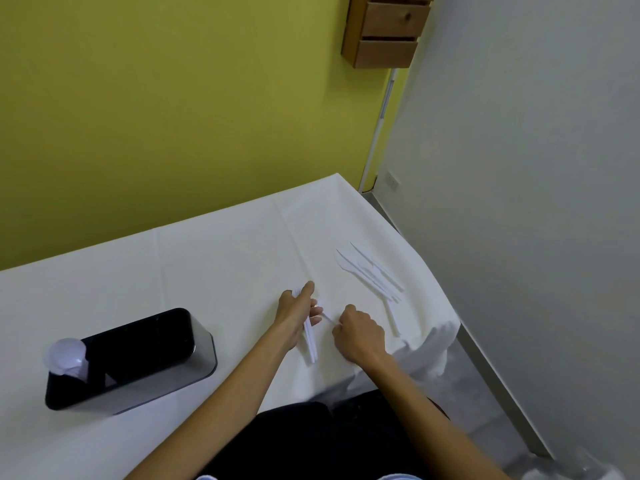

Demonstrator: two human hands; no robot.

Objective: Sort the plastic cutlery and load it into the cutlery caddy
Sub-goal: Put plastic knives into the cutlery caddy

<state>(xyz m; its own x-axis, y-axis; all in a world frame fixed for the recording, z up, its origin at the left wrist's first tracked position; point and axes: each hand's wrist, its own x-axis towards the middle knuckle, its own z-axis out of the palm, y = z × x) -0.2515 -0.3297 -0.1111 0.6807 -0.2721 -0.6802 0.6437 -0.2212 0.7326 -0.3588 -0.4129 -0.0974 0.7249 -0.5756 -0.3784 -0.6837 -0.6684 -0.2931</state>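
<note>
Your left hand (295, 313) grips a small bundle of white plastic cutlery (310, 341), fingers curled round the upper ends while the handles stick out below the palm toward you; the thumb points up and away. What kind of pieces these are, you cannot tell, since the heads are hidden in the hand. Just right of that bundle, your right hand (360, 332) is curled knuckles-up on the white tablecloth (207, 258), its fingertips pinching at a single white piece (327, 316) that lies between the two hands; the piece is thin and pale against the cloth, so the exact contact is hard to make out.

Farther right of the bundle and beyond it, a loose row of white plastic knives (372, 277) lies flat on the cloth near the table's right edge, blades pointing away from you. Well left of the bundle stands the cutlery caddy (138, 358), a dark, rounded box with a grey side. White plastic spoons (67, 355) stand bowl-up in its near-left end.
</note>
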